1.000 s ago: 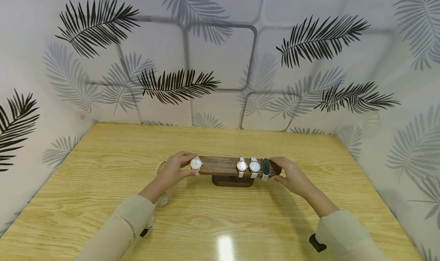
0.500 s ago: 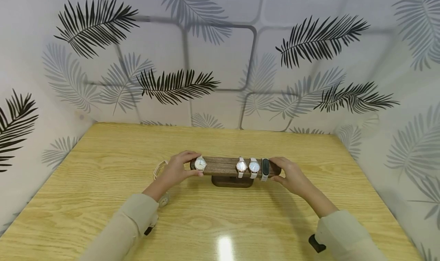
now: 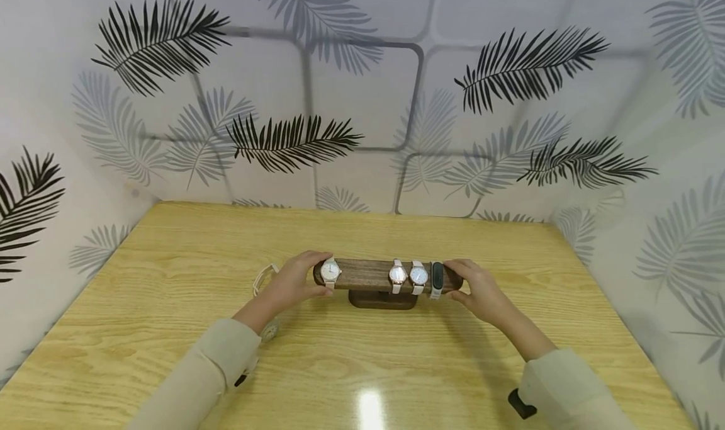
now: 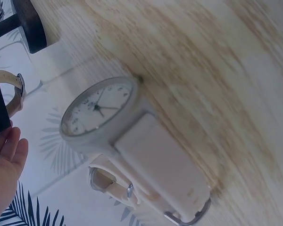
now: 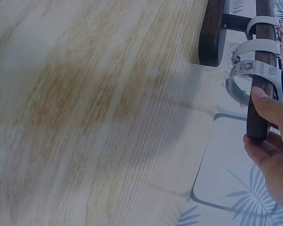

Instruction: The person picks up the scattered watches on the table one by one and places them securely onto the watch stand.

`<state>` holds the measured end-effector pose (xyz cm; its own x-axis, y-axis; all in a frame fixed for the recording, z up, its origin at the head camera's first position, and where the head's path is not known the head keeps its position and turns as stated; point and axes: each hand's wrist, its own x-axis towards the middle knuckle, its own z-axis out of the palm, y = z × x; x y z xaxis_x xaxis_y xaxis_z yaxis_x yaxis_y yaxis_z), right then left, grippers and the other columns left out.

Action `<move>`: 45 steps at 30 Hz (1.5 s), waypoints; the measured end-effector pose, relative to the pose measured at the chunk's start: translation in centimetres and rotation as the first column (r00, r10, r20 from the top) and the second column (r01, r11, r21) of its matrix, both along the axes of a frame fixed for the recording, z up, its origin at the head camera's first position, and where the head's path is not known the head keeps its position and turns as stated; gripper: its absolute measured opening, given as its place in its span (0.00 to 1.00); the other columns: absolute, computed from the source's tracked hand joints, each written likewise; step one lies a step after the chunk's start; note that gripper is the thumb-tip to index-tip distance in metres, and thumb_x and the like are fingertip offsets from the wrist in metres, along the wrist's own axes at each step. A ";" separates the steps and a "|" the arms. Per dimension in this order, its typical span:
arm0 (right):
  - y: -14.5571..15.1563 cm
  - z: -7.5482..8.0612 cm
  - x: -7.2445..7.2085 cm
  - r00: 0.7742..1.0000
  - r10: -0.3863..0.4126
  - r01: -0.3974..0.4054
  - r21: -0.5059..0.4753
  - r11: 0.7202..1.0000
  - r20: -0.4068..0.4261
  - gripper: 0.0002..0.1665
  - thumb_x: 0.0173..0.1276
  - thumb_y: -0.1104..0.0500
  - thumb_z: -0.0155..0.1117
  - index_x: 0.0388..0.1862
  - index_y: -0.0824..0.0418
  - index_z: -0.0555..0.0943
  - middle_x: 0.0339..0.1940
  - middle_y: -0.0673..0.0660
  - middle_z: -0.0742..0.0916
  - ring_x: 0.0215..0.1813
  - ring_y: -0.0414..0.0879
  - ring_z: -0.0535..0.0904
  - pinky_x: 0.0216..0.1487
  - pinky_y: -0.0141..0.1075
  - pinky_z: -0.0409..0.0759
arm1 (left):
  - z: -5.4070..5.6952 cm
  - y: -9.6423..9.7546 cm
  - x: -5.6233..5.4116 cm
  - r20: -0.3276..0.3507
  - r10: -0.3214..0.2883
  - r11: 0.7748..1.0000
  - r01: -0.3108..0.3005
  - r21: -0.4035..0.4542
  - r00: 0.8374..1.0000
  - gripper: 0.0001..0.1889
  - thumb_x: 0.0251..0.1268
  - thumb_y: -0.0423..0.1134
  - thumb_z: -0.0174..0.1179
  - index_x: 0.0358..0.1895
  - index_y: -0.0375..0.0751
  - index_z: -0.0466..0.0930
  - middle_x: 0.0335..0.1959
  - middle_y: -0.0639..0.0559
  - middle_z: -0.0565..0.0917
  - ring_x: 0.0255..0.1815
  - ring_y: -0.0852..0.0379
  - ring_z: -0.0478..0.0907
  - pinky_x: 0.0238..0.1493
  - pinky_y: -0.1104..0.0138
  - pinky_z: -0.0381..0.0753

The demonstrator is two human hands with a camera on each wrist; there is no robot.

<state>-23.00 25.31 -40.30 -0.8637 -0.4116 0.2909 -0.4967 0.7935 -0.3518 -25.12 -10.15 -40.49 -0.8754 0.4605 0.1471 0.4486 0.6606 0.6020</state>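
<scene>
A dark wooden watch stand [image 3: 365, 274] stands on the table, its long bar raised over a rounded base [image 3: 382, 299]. My left hand [image 3: 290, 285] holds the bar's left end, thumb at the front edge and fingers behind, right beside a white-strapped watch [image 3: 331, 270]. Gripping the other end is my right hand [image 3: 480, 290], its thumb against the bar in the right wrist view. Near it a smart band [image 3: 437, 276] with a dark face and two white-strapped watches, one rose-rimmed [image 3: 398, 274] and one pale-faced [image 3: 418, 276], are looped round the bar.
Left of the stand, a watch [image 4: 101, 108] with a pale strap lies on the wooden table [image 3: 362, 354], partly behind my left forearm in the head view. Behind it lies another pale-strapped watch [image 3: 263, 279]. A patterned wall [image 3: 362, 102] rises past the table's far edge.
The leftmost watch has slid right along the bar, baring the bar's left end. My left hand followed it rightward, and its thumb drew back slightly. The right hand has stayed in place.
</scene>
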 end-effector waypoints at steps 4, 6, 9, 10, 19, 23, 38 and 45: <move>-0.1 -0.1 -0.1 1.000 -0.006 0.006 0.006 1.000 -0.006 0.30 0.52 0.68 0.70 0.56 0.73 0.73 0.51 0.68 0.77 0.51 0.62 0.77 0.48 0.50 0.79 | -0.1 0.1 -0.1 -0.021 0.008 1.000 -0.008 0.000 1.000 0.37 0.48 0.40 0.70 0.64 0.34 0.67 0.60 0.39 0.73 0.59 0.42 0.72 0.58 0.51 0.74; -0.1 0.0 0.0 1.000 -0.007 0.007 0.016 1.000 -0.007 0.31 0.52 0.68 0.70 0.56 0.72 0.73 0.51 0.68 0.78 0.51 0.61 0.77 0.47 0.49 0.80 | -0.2 0.1 -0.1 -0.043 0.005 1.000 -0.006 -0.009 0.999 0.37 0.47 0.40 0.71 0.64 0.33 0.67 0.59 0.38 0.74 0.58 0.42 0.73 0.57 0.52 0.74; -0.2 0.0 0.0 1.000 -0.005 0.005 0.030 1.000 -0.009 0.31 0.53 0.68 0.70 0.57 0.72 0.73 0.51 0.68 0.78 0.51 0.61 0.77 0.48 0.49 0.80 | -0.2 0.1 -0.2 -0.063 0.003 1.000 -0.005 -0.024 0.998 0.38 0.47 0.40 0.71 0.63 0.33 0.68 0.59 0.39 0.75 0.58 0.42 0.73 0.57 0.52 0.75; -0.2 0.0 0.0 1.000 -0.003 0.004 0.035 0.999 -0.012 0.31 0.53 0.67 0.70 0.57 0.72 0.73 0.51 0.68 0.78 0.52 0.61 0.77 0.48 0.49 0.80 | -0.2 0.1 -0.2 -0.072 0.000 1.000 -0.003 -0.032 0.997 0.37 0.47 0.40 0.71 0.63 0.32 0.68 0.58 0.39 0.75 0.57 0.43 0.74 0.56 0.53 0.75; -0.2 -0.1 -0.1 0.999 -0.001 0.003 0.065 0.998 -0.036 0.31 0.52 0.67 0.71 0.56 0.72 0.74 0.51 0.67 0.78 0.53 0.60 0.76 0.50 0.49 0.79 | 0.4 0.4 0.0 -0.106 -0.028 0.996 0.019 -0.085 0.994 0.37 0.47 0.40 0.71 0.62 0.30 0.69 0.60 0.37 0.73 0.61 0.40 0.70 0.59 0.52 0.73; -0.2 -0.1 -0.1 0.999 -0.004 0.007 0.066 0.998 -0.042 0.31 0.52 0.67 0.71 0.56 0.72 0.74 0.51 0.67 0.79 0.53 0.60 0.76 0.50 0.49 0.79 | 0.6 0.6 0.1 -0.120 -0.039 0.993 0.025 -0.116 0.992 0.37 0.47 0.41 0.71 0.62 0.29 0.69 0.60 0.37 0.74 0.61 0.40 0.70 0.60 0.52 0.73; -0.4 -0.1 -0.1 0.999 -0.020 0.023 0.080 0.997 -0.033 0.32 0.52 0.66 0.71 0.57 0.72 0.74 0.52 0.67 0.78 0.54 0.61 0.75 0.51 0.50 0.78 | 0.7 1.8 -0.4 -0.139 -0.059 0.983 0.034 -0.178 0.989 0.36 0.48 0.43 0.71 0.61 0.30 0.70 0.57 0.39 0.75 0.58 0.43 0.72 0.58 0.54 0.74; -0.4 0.1 0.1 0.999 -0.024 0.026 0.081 0.996 -0.024 0.32 0.52 0.66 0.71 0.57 0.72 0.73 0.52 0.68 0.78 0.55 0.62 0.75 0.52 0.50 0.78 | 0.9 2.5 -0.3 -0.151 -0.072 0.982 0.044 -0.181 0.986 0.36 0.47 0.43 0.71 0.60 0.30 0.71 0.57 0.38 0.76 0.59 0.43 0.72 0.59 0.54 0.74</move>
<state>-22.94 24.89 -40.17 -0.8677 -0.4128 0.2768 -0.4831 0.8315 -0.2744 -25.47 -7.66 -39.54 -0.8194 0.5403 0.1913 0.5680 0.7206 0.3976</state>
